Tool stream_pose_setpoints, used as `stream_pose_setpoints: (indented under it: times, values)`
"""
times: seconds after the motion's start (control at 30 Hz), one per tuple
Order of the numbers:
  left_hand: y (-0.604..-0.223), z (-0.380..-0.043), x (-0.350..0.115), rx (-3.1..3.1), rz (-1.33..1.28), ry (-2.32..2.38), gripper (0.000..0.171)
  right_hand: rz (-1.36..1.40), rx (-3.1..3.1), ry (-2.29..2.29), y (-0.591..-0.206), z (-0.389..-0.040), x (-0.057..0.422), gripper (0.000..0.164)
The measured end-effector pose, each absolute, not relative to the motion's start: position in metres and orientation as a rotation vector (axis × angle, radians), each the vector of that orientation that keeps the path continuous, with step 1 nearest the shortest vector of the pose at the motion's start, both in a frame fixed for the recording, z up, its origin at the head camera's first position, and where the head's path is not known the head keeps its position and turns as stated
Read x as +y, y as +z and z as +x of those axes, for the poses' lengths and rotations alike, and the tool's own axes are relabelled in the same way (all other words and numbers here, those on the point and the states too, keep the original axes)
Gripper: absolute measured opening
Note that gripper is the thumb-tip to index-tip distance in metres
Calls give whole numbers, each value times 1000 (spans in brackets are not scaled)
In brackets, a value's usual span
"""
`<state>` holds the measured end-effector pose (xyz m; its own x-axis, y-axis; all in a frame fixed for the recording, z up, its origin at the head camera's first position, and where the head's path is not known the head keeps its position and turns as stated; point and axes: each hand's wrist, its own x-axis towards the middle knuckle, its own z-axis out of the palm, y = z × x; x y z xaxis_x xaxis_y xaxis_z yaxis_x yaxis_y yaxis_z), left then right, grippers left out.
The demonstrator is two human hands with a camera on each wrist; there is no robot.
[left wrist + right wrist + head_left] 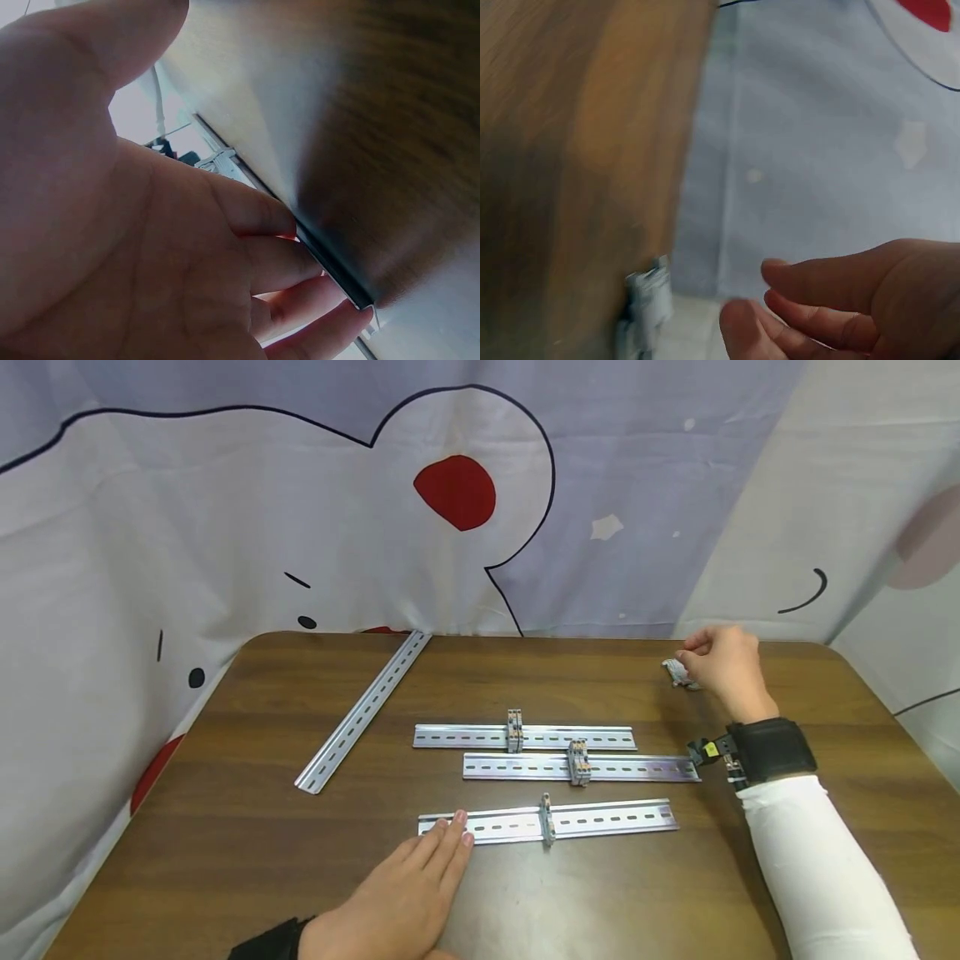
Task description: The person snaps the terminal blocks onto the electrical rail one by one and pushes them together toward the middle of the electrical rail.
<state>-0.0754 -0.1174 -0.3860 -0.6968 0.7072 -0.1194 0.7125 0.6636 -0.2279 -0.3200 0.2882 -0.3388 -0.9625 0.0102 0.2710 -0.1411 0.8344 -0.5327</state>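
Note:
My left hand (405,889) lies with its fingers extended on the left end of the nearest slotted metal DIN rail (622,816). In the left wrist view the fingertips touch that rail (330,262) along its edge. A thin grey terminal block (547,820) sits across the rail, near its middle. At the back right, my right hand (723,664) hovers beside and partly over a small heap of grey terminal blocks (677,674). In the right wrist view a gap separates thumb and fingers, and nothing shows between them; the heap (649,304) is blurred.
Two more rails lie behind the front one: a middle rail (517,767) bearing terminal blocks (578,762), and a back rail (465,737) with terminal blocks (514,731). A bare rail (365,710) lies diagonally at left. Beyond the wooden table (247,835) hangs a printed curtain (300,510).

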Motion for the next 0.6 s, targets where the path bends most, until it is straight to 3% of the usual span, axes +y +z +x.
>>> stream_pose_setpoints:
  times: [0.33,0.47,0.6]
  values:
    - [-389,-77,-117,2875,1272,-431,105,258,-3115,441,-350,-336,303,57]
    - [-390,-77,-117,2897,1285,-451,100,341,-3156,315,-355,-338,303,52]
    - [-391,-76,-117,2889,1234,-434,85,318,-3138,368,-359,-337,301,39]
